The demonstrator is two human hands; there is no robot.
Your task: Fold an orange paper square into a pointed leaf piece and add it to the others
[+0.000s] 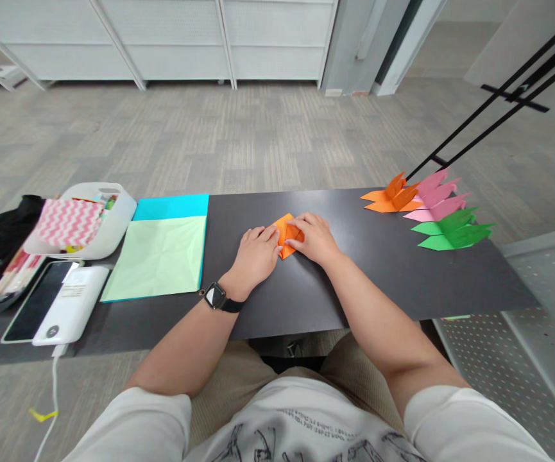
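Observation:
A small folded orange paper (284, 228) lies on the dark table (354, 282) in front of me. My left hand (254, 256) rests on its left side, fingers curled and pressed down on the paper. My right hand (314, 239) covers its right side, fingertips pinching a fold. A black watch (215, 296) sits on my left wrist. Much of the paper is hidden under my fingers.
Light green sheets (159, 258) over blue sheets (171, 206) lie at left. Further left are a white basket (113, 231), a phone (36, 300) and a white power bank (72, 304). Finished orange (392, 196), pink (438, 199) and green (453, 231) paper shapes stand at the right.

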